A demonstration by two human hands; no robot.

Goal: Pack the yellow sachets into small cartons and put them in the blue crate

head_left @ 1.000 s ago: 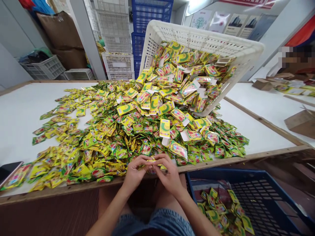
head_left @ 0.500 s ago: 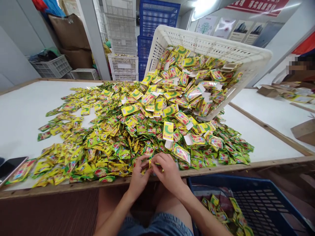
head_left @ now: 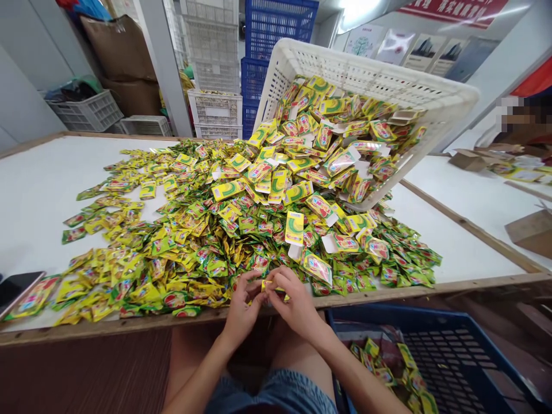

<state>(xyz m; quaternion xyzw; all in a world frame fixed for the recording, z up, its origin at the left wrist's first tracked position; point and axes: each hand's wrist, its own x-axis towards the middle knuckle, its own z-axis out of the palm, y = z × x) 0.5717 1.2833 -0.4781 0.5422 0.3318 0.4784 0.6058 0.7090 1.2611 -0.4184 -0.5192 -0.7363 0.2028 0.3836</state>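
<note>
My left hand [head_left: 244,306] and my right hand [head_left: 292,298] meet at the table's front edge. Between their fingertips is a small yellow box [head_left: 266,284], mostly hidden by the fingers. Both hands have their fingers closed on it. Just beyond them spreads a heap of small green and yellow sachets [head_left: 172,244]. Small yellow cartons [head_left: 294,228], several with white end flaps standing out, lie on top of the heap. More cartons spill from a tilted white plastic basket [head_left: 371,69] behind.
Below the table at the right, a blue crate [head_left: 452,345] holds filled yellow cartons or packets. A phone [head_left: 19,290] lies at the left edge beside a larger packet [head_left: 37,299]. Wooden strips [head_left: 470,224] edge the white tabletop. A person sits at the far right near brown cardboard boxes [head_left: 532,230].
My hands stay together at nearly the same spot, with a bit more of the yellow box showing between the fingers. The view has shifted slightly.
</note>
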